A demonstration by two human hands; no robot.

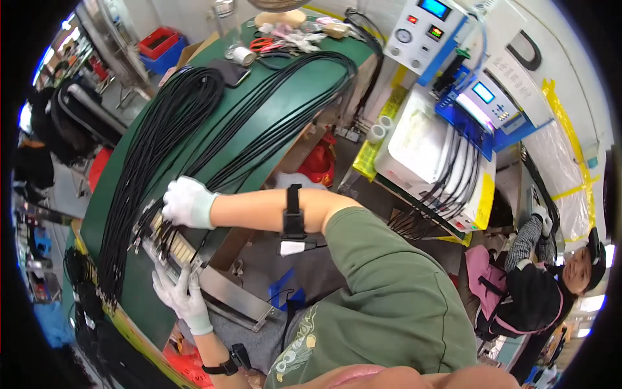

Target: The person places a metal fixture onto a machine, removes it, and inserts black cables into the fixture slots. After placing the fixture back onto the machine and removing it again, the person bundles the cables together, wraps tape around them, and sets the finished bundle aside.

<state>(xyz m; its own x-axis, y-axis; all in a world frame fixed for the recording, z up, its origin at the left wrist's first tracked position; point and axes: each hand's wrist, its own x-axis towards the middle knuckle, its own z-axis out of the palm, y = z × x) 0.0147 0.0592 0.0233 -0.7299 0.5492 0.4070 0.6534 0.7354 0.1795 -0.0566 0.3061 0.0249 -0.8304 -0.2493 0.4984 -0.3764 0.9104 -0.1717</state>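
Observation:
A metal fixture [233, 295] with a row of pale slotted blocks [179, 247] lies slantwise at the green table's near edge. My left hand [180, 297], in a white glove, grips its left side, fingers along one edge and thumb nearer the blocks. Above the fixture's far end, my right hand [188, 202], also gloved, is curled closed over black cables [170, 235]; its fingertips are mostly hidden. A thick bundle of black cables [146, 155] with metal-tipped ends lies just left of both hands. Further cables [272, 136] run from the fixture toward the back right.
Scissors with red handles [261, 45], a dark phone [230, 71] and white gloves [301, 39] lie at the table's far end. Machines with screens [483, 97] stand to the right, above a white box [414, 139]. A co-worker [531, 285] is at far right.

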